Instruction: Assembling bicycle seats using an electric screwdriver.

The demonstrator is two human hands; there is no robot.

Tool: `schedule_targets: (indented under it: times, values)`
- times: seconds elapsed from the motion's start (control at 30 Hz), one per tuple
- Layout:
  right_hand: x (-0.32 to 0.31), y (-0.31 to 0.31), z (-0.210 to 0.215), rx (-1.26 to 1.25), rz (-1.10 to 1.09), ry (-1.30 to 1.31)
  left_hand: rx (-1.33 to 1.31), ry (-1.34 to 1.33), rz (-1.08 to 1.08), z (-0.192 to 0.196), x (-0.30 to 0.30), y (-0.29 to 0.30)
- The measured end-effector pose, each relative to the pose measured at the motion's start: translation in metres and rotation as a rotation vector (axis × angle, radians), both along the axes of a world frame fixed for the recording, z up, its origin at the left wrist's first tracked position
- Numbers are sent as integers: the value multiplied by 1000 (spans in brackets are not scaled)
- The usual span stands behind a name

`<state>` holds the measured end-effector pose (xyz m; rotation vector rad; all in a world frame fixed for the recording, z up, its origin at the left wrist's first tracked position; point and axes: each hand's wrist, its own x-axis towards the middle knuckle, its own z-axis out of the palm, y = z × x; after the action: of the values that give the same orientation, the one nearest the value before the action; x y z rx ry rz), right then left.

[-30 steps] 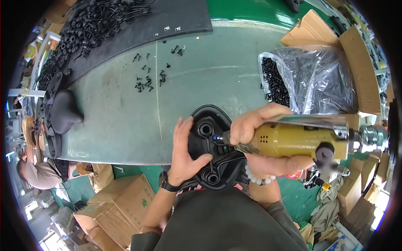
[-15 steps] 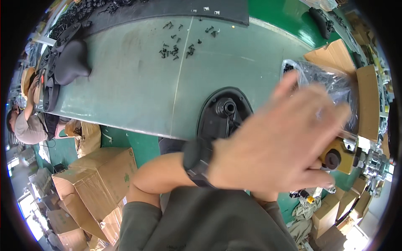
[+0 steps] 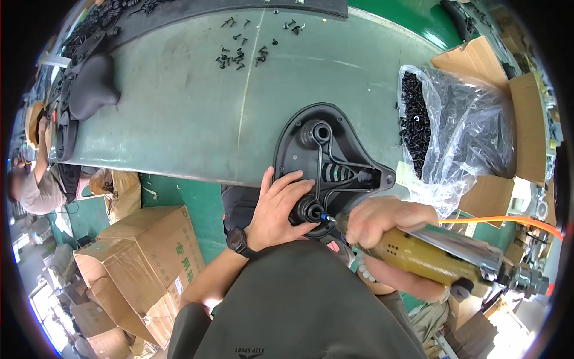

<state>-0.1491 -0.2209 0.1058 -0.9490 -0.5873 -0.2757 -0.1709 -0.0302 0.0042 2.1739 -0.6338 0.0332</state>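
An upturned black bicycle saddle lies at the table's front edge, its metal rails and coil springs showing. My left hand rests on its near rim, fingers stretched and spread beside the near spring. My right hand is wrapped round a yellow air screwdriver, held nearly level. Its blue-collared bit points left into the opening of the near spring. Whether a screw sits in there is too small to tell.
Loose black screws lie scattered farther back. At the right, an open carton holds a clear plastic bag of black screws. An orange air hose runs off right. Large cartons stand lower left; another person works at far left.
My left hand has come back from the right, beside the bag, onto the saddle. The screwdriver, partly hidden before, has moved left with its bit at the near spring.
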Motion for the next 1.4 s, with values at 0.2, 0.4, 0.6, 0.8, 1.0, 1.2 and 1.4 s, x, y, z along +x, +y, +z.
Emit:
schedule_targets:
  times: [0.2,0.4,0.6,0.8,1.0,1.2,1.4]
  values:
    - [-15,4,-6,-310,-10,255,-34,-71,-9,-7,0,1]
    - [-27,25,-21,-383,-68,515,-45,-32,-25,-15,-6,2]
    - [-13,27,-56,-317,-29,-103,-144,-85,-37,-24,-9,4]
    - [-18,32,-60,-327,-90,-203,-215,-29,-79,-24,-1,6]
    - [-22,32,-60,-328,-124,-201,-312,-12,-38,-34,-5,1]
    - [-20,36,-59,-277,-125,-211,-325,-5,-18,-31,-2,1]
    - [-13,33,-51,-459,-13,-227,-305,-22,-45,-32,0,3]
